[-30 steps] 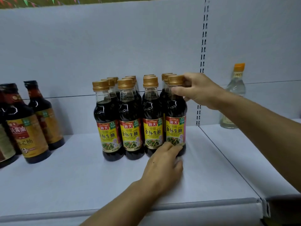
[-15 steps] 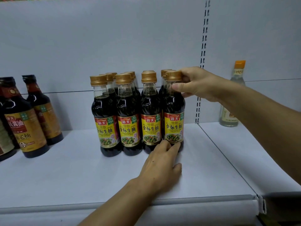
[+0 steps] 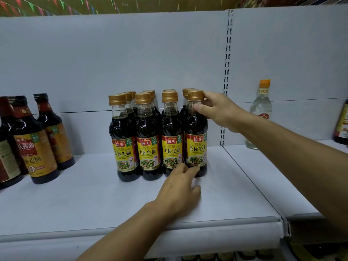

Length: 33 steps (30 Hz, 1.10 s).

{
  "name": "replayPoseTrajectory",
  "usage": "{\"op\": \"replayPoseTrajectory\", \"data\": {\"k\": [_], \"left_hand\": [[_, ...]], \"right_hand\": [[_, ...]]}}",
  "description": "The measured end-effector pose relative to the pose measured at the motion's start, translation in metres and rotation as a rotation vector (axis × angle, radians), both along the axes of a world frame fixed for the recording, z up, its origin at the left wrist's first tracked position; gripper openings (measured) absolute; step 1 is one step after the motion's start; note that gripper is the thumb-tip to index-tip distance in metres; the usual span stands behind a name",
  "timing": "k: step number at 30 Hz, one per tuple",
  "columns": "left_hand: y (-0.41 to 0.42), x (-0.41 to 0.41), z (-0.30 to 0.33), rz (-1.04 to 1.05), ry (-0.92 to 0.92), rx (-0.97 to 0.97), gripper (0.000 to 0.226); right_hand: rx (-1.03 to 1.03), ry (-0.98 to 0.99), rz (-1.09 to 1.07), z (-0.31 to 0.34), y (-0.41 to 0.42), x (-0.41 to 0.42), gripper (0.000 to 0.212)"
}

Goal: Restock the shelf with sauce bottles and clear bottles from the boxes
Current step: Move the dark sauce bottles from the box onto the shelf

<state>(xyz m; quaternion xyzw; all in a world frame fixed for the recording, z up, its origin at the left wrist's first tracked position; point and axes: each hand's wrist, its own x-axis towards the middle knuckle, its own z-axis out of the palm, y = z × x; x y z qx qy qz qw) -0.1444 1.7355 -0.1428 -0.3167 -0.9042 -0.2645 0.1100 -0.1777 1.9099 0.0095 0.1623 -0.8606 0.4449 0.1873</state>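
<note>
The right hand (image 3: pixel 220 110) grips the neck of the front right sauce bottle (image 3: pixel 195 136) just under its gold cap, thumb in front and fingers curled behind. The left hand (image 3: pixel 178 189) lies flat on the shelf (image 3: pixel 75 200), fingers straight, their tips touching the foot of the same bottle. Compared with a second ago, both hands are almost in the same place and the bottle has not visibly moved; only the camera looks a little higher. I judge that this bottle is now being squared into the front row, so this group seems nearly finished.

The sauce bottles (image 3: pixel 146 136) stand upright in four tight columns. They are clear plastic, round, full of dark liquid, with ribbed gold caps and glossy yellow labels. The shelf is smooth, pale and matt. At the left stand darker bottles (image 3: pixel 37 144) with black caps. At the right, well apart, stands one clear bottle (image 3: pixel 260 113) with an orange cap.
</note>
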Motion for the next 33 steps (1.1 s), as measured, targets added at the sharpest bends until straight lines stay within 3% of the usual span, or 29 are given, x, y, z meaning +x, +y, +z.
{"op": "replayPoseTrajectory", "data": {"k": [2, 7, 9, 18, 33], "left_hand": [[-0.005, 0.001, 0.002, 0.005, -0.023, -0.009, 0.053], [-0.022, 0.004, 0.012, 0.016, -0.071, 0.029, 0.046], [-0.029, 0.008, 0.017, 0.015, -0.066, 0.052, 0.044], [-0.072, 0.038, 0.037, -0.028, 0.044, 0.081, 0.039], [-0.188, 0.115, 0.035, -0.014, 0.046, 0.071, 0.038]], "right_hand": [[0.039, 0.034, -0.065, 0.0, -0.003, 0.002, 0.028], [0.08, 0.139, -0.243, -0.002, -0.008, 0.005, 0.067], [0.142, 0.184, -0.303, -0.004, -0.013, 0.008, 0.073], [0.316, 0.421, -0.461, -0.018, -0.061, 0.044, 0.053], [0.4, 0.363, -0.238, -0.047, -0.197, 0.139, 0.029]]}}
